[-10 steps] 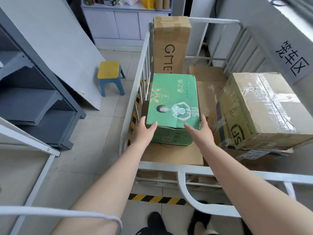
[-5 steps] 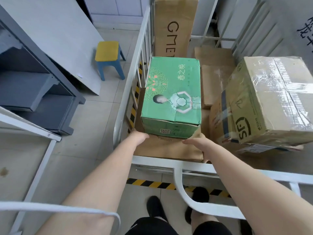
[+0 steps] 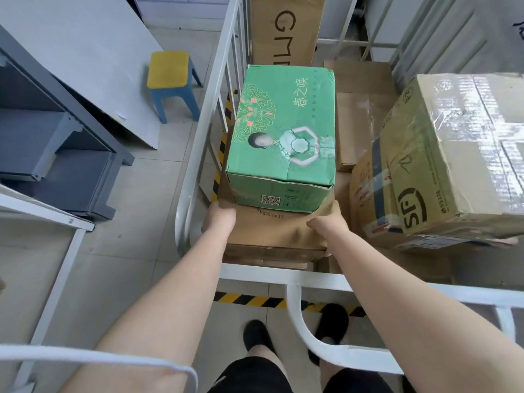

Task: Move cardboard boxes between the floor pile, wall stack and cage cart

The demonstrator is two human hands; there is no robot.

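A green printed box (image 3: 283, 131) sits on top of a flat brown cardboard box (image 3: 272, 231) inside the white cage cart (image 3: 198, 137). My left hand (image 3: 218, 219) grips the brown box's left near corner. At the right near corner my right hand (image 3: 329, 225) holds the same box, its fingers wrapped over the edge. The green box is untouched by either hand.
A large taped SF box (image 3: 442, 171) lies tilted at the cart's right. A tall brown GME box (image 3: 286, 32) stands at the back, with flat cardboard (image 3: 360, 109) between. A yellow-topped blue stool (image 3: 173, 80) and grey shelving (image 3: 56, 143) stand left of the cart.
My hands left the sides of the green box and dropped to the brown box under it, now gripping its near corners. The view has tilted further down.
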